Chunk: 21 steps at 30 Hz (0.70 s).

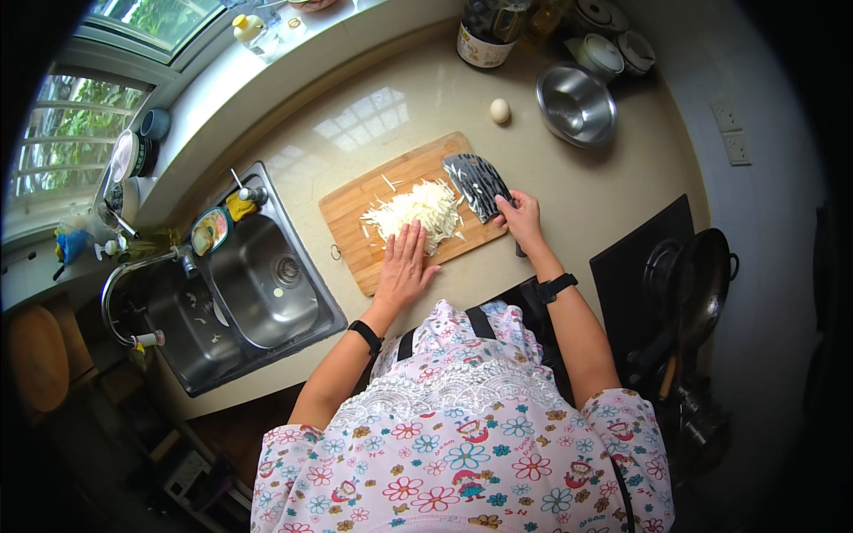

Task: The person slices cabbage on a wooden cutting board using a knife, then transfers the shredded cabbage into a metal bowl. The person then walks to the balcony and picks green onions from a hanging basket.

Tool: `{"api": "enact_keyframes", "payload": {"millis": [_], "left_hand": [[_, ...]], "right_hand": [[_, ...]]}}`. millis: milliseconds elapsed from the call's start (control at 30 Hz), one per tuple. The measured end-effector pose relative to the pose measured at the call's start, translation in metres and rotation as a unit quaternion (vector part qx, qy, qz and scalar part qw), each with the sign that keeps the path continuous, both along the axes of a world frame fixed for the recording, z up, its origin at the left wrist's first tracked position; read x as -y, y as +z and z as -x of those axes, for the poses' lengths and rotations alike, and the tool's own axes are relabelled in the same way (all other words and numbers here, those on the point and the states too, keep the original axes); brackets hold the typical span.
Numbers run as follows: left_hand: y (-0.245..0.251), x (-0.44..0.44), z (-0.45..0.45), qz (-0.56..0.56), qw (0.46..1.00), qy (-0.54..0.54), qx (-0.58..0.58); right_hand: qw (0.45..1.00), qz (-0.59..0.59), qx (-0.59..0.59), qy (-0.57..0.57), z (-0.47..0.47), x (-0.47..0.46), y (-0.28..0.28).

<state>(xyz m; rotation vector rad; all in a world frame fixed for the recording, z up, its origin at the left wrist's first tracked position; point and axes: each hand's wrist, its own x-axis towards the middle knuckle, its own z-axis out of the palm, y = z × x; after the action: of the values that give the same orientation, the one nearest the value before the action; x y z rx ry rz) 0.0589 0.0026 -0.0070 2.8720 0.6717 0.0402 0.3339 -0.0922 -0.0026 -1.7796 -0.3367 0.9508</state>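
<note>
A heap of pale shredded vegetable lies on a wooden cutting board, with stray shreds around it. My left hand rests flat against the heap's near side, palm down, with its fingers on the shreds. In my right hand is a dark cleaver-shaped knife with a wavy patterned blade. The blade lies low over the board's right end, close to the heap, and several shreds stick to it. My right fingers wrap around the handle and hide part of it.
An egg and a steel bowl are on the counter beyond the board. A double sink is at left; a wok sits over the black hob at right. A large dark jar stands at the back.
</note>
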Motion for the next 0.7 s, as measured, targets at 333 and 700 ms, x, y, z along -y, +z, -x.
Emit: {"api": "enact_keyframes", "payload": {"millis": [333, 700], "left_hand": [[-0.017, -0.014, 0.005, 0.003, 0.990, 0.134, 0.051], [-0.015, -0.018, 0.008, 0.017, 0.979, 0.130, 0.153]], "right_hand": [[0.999, -0.006, 0.007, 0.040, 0.053, -0.009, -0.009], [0.823, 0.153, 0.543, -0.057, -0.039, -0.032, 0.058]]}}
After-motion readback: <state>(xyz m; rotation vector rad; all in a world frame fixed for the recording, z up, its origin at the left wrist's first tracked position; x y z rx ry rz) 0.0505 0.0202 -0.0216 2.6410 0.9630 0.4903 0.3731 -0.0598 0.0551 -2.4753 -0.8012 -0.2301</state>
